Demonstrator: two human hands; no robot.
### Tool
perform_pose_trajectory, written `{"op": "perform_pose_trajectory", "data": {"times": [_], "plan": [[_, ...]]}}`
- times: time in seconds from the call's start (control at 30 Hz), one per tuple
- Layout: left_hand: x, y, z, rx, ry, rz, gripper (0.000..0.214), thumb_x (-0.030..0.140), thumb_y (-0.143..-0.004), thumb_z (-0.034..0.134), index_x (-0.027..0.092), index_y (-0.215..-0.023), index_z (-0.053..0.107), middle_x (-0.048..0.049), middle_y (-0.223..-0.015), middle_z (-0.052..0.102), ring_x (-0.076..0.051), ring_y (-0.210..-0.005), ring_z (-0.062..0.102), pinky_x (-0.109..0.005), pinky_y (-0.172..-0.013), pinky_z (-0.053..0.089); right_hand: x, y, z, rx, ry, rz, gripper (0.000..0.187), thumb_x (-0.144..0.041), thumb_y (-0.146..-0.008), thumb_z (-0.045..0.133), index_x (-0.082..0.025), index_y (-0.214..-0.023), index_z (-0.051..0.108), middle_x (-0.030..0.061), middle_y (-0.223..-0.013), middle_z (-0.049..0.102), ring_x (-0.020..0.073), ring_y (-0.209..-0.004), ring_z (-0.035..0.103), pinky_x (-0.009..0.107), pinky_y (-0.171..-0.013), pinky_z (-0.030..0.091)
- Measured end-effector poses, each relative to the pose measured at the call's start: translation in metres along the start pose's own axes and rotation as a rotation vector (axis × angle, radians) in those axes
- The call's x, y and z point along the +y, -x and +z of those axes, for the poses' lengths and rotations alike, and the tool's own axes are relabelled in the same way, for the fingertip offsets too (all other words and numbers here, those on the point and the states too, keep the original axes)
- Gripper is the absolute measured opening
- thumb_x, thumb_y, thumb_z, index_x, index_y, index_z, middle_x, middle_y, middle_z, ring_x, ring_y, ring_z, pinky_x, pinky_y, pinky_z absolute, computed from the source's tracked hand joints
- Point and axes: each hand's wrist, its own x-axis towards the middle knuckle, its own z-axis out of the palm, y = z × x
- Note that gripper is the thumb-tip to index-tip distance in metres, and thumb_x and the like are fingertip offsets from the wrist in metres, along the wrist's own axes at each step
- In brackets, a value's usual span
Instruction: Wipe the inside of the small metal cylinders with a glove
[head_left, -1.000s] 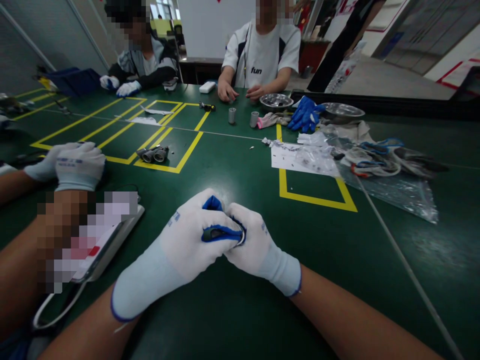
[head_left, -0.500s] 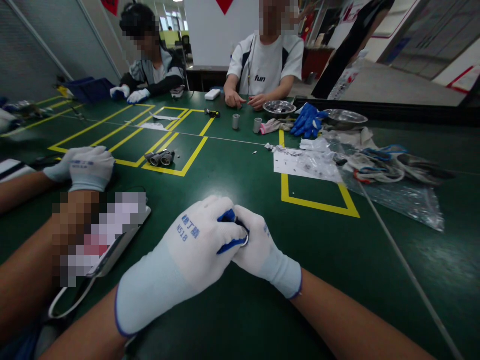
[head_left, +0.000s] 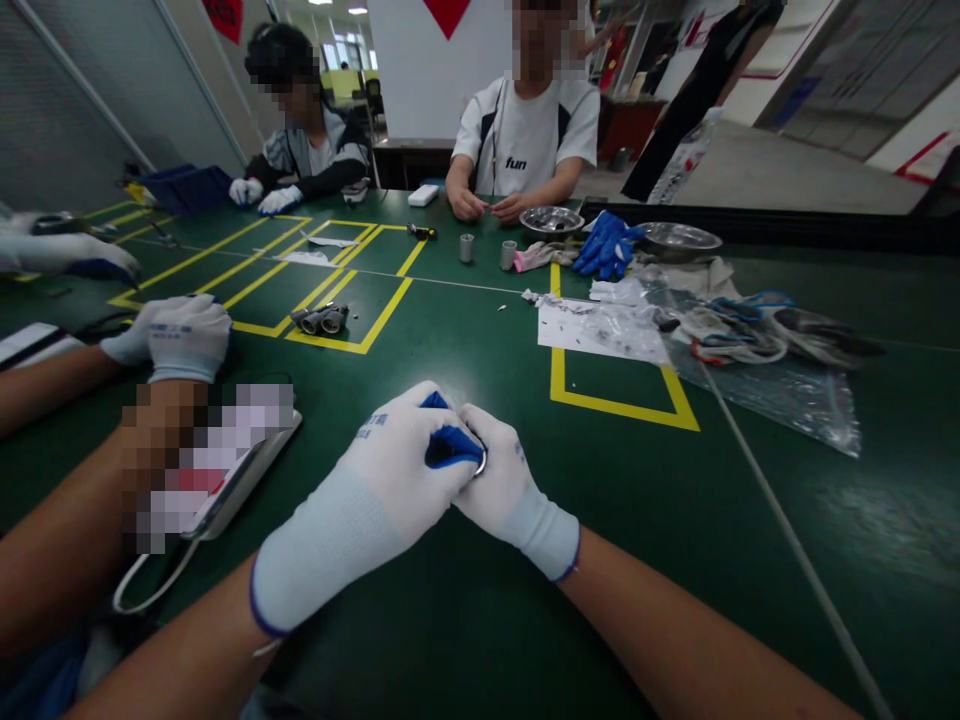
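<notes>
My left hand (head_left: 382, 470) and my right hand (head_left: 510, 495), both in white gloves with blue fingertips, are pressed together above the green table (head_left: 465, 340). Their fingers are curled round a small metal ring-shaped part (head_left: 480, 462), of which only a thin silver edge shows between them. The rest of the part is hidden by the gloves.
A person's bare arm and a device with a cable (head_left: 217, 490) lie at my left, with another gloved hand (head_left: 180, 335) beyond. Grey cylinders (head_left: 321, 319) sit in a yellow-taped box. Plastic bags and cables (head_left: 750, 335), blue gloves (head_left: 607, 240) and metal bowls (head_left: 551, 218) lie far right. Two people sit opposite.
My hands stayed clasped on the part and shifted slightly in view; the left fingers rolled over it. The view tilted up a little.
</notes>
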Motion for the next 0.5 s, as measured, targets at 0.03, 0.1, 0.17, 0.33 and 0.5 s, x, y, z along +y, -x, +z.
{"op": "perform_pose_trajectory", "data": {"times": [0.03, 0.1, 0.17, 0.33, 0.5], "plan": [[0.0, -0.001, -0.001, -0.016, -0.003, 0.007, 0.018, 0.026, -0.09, 0.071, 0.02, -0.073, 0.073, -0.0023, -0.088, 0.066, -0.021, -0.082, 0.065, -0.034, -0.07, 0.05, 0.0, 0.0, 0.0, -0.002, 0.011, 0.013, 0.025, -0.021, -0.075, 0.071, -0.026, -0.076, 0.046, -0.0012, -0.075, 0.059, 0.0182, -0.068, 0.059, 0.031, -0.062, 0.044], [0.002, -0.002, -0.004, -0.038, -0.011, 0.021, 0.019, 0.024, -0.089, 0.07, 0.02, -0.072, 0.073, -0.0025, -0.089, 0.065, -0.021, -0.082, 0.065, -0.033, -0.069, 0.049, 0.001, 0.0, 0.001, -0.009, 0.023, 0.039, 0.027, -0.02, -0.075, 0.072, -0.026, -0.076, 0.046, -0.0009, -0.076, 0.06, 0.0186, -0.07, 0.06, 0.031, -0.063, 0.045], [0.003, -0.003, -0.004, -0.036, -0.033, 0.021, 0.019, 0.023, -0.089, 0.069, 0.02, -0.071, 0.073, -0.0023, -0.088, 0.064, -0.02, -0.081, 0.064, -0.032, -0.069, 0.048, 0.001, 0.0, 0.001, -0.01, 0.014, 0.046, 0.026, -0.021, -0.076, 0.073, -0.025, -0.076, 0.047, -0.0005, -0.077, 0.062, 0.0192, -0.071, 0.062, 0.031, -0.064, 0.046], [0.006, -0.004, -0.002, -0.011, -0.109, -0.032, 0.02, 0.024, -0.09, 0.07, 0.02, -0.071, 0.067, -0.0015, -0.086, 0.061, -0.02, -0.077, 0.062, -0.034, -0.069, 0.047, 0.0, 0.0, 0.0, -0.002, -0.001, 0.034, 0.025, -0.02, -0.076, 0.075, -0.025, -0.077, 0.05, -0.0001, -0.077, 0.063, 0.0198, -0.071, 0.063, 0.032, -0.064, 0.047], [0.011, -0.008, -0.002, -0.008, -0.172, -0.081, 0.015, 0.022, -0.09, 0.07, 0.02, -0.077, 0.064, -0.0016, -0.087, 0.061, -0.02, -0.077, 0.06, -0.036, -0.073, 0.048, 0.001, 0.0, 0.0, -0.012, -0.053, 0.028, 0.023, -0.021, -0.078, 0.076, -0.025, -0.079, 0.053, 0.0027, -0.084, 0.068, 0.0232, -0.08, 0.067, 0.038, -0.073, 0.055]]}}
